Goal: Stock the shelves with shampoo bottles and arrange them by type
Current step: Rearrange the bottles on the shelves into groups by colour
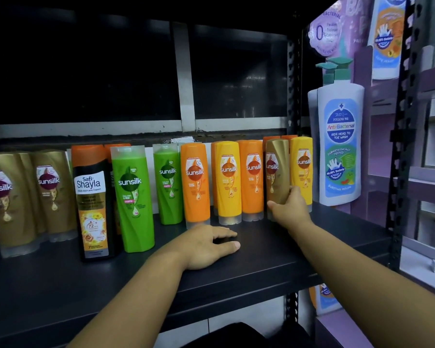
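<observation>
My right hand [289, 207] clasps the foot of one gold bottle [278, 177], upright on the shelf [274, 262] between orange and yellow neighbours. My left hand [209, 244] lies flat on the board, nearer me. Flanking the grip in the front row: two yellow bottles [227, 179], two orange bottles [251, 177], then leftward two green bottles [133, 197], one black bottle [93, 204] and two more gold ones [53, 194].

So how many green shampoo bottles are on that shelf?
2. One green bottle stands toward the front, right of the black Safi Shayla bottle; the other stands further back, left of an orange bottle. More may be hidden behind them.
</observation>
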Motion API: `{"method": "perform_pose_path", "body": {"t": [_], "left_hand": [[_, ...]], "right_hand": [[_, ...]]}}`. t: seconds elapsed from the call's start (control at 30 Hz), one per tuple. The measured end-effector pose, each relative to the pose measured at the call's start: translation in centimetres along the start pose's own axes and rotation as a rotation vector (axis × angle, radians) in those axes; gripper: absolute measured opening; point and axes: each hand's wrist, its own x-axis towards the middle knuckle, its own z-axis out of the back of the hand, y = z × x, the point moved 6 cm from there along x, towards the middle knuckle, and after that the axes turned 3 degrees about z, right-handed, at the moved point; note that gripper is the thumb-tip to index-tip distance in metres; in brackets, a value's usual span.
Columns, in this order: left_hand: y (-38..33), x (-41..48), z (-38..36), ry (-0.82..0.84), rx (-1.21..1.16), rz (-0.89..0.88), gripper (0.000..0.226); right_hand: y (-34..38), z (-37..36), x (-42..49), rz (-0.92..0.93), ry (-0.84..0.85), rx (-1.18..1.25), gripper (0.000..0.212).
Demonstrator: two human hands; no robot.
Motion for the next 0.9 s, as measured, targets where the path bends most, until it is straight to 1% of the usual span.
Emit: {"method": "perform_pose_path", "body": {"t": [0.07, 0.17, 0.27, 0.3, 0.4, 0.47, 0.5, 0.57, 0.63, 0.73, 0.83, 0.9], "left_hand": [[0.0, 0.0, 0.0, -0.002, 0.001, 0.002, 0.052], [-0.2, -0.2, 0.1, -0.011, 0.003, -0.001, 0.053], [-0.6, -1.0, 0.9, -0.069, -0.068, -0.002, 0.049], [-0.6, -1.4, 1.2, -0.093, -0.137, 0.001, 0.045], [-0.2, -2.9, 2.4, -0.172, -0.402, 0.012, 0.035], [-0.1, -4.7, 2.6, -0.167, -0.616, 0.036, 0.031], [0.3, -5.7, 2.7, -0.172, -0.688, 0.041, 0.031], [1.4, -8.1, 3.1, -0.201, -0.749, 0.024, 0.032], [3.4, -10.4, 3.8, -0.242, -0.677, 0.044, 0.029], [6.5, -14.4, 5.7, -0.281, -0.406, 0.115, 0.032], [8.9, -18.2, 7.1, -0.187, -0.128, 0.160, 0.037], [10.6, -20.3, 7.9, -0.109, 0.041, 0.215, 0.042]], "right_hand": [[0.4, 0.7, -1.1, 0.002, 0.032, -0.025, 0.063], [0.9, 1.6, -3.3, 0.031, 0.141, -0.074, 0.058], [1.9, 1.9, -6.0, 0.070, 0.250, -0.092, 0.061], [2.3, 1.7, -6.9, 0.086, 0.292, -0.095, 0.061], [3.9, 0.3, -9.2, 0.141, 0.429, -0.069, 0.050], [5.3, -1.2, -10.7, 0.163, 0.501, -0.054, 0.050], [6.0, -2.1, -11.4, 0.176, 0.523, -0.044, 0.051], [7.2, -4.3, -12.8, 0.210, 0.563, -0.016, 0.053], [8.5, -6.6, -14.3, 0.243, 0.620, 0.035, 0.053], [10.6, -10.0, -16.7, 0.285, 0.702, 0.097, 0.050], [12.7, -13.5, -18.9, 0.316, 0.769, 0.109, 0.049], [13.8, -15.7, -20.2, 0.349, 0.777, 0.106, 0.050]]}}
